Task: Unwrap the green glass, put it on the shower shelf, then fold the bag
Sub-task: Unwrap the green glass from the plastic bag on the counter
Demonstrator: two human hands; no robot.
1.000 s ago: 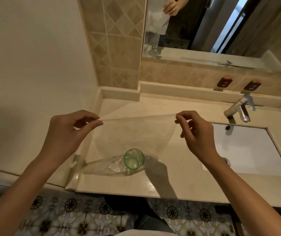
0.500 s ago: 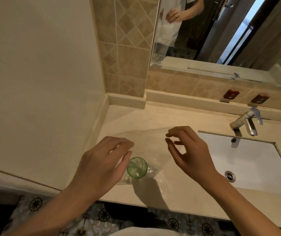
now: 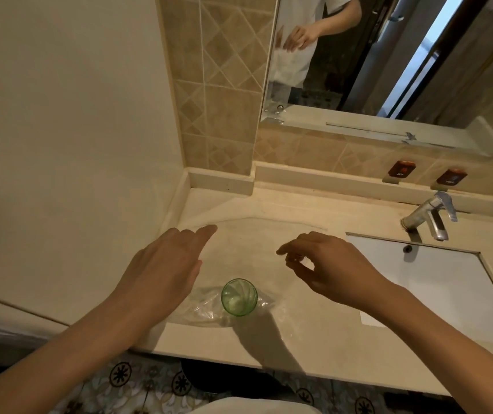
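Observation:
A small green glass (image 3: 239, 297) stands upright near the front edge of the beige counter (image 3: 314, 339). It rests on a crumpled piece of clear plastic (image 3: 200, 309). A thin clear bag (image 3: 248, 240) lies spread flat on the counter behind the glass, and its faint far edge shows. My left hand (image 3: 164, 270) is flat with the fingers stretched out over the bag's left side, just left of the glass. My right hand (image 3: 329, 267) hovers over the bag's right side, fingers loosely curled and apart, with nothing clearly held.
A white sink basin (image 3: 448, 288) is sunk into the counter at the right, with a chrome faucet (image 3: 430, 216) behind it. A plain wall (image 3: 60, 144) closes the left side. A mirror (image 3: 388, 70) hangs above the tiled backsplash. Patterned floor tiles show below the counter edge.
A second ago both hands held the clear bag stretched in the air by its top edge. They have lowered it onto the counter, let go, and now spread out over it.

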